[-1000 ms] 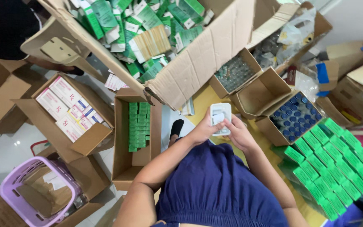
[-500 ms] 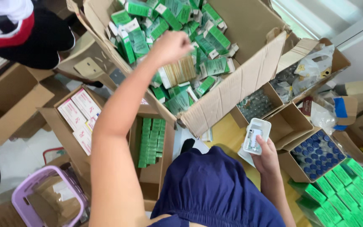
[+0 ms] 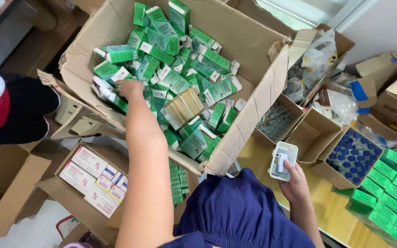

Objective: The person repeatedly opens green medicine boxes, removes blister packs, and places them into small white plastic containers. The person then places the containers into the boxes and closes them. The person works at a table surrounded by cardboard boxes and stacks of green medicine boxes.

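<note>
The left hand [image 3: 129,87], which a second ago met the right at the small white tray [image 3: 283,160], now closes its grip on a green-and-white carton [image 3: 109,94] at the big cardboard box's [image 3: 249,115] near-left edge, while the right hand [image 3: 294,183] keeps the tray clasped above the yellow bench [image 3: 327,206].

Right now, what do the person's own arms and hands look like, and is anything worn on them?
Both arms are bare along all that shows. The left hand and right hand carry no gloves, and no rings, watch or bands are visible. The only clothing in view is a dark blue garment over the body.
</note>
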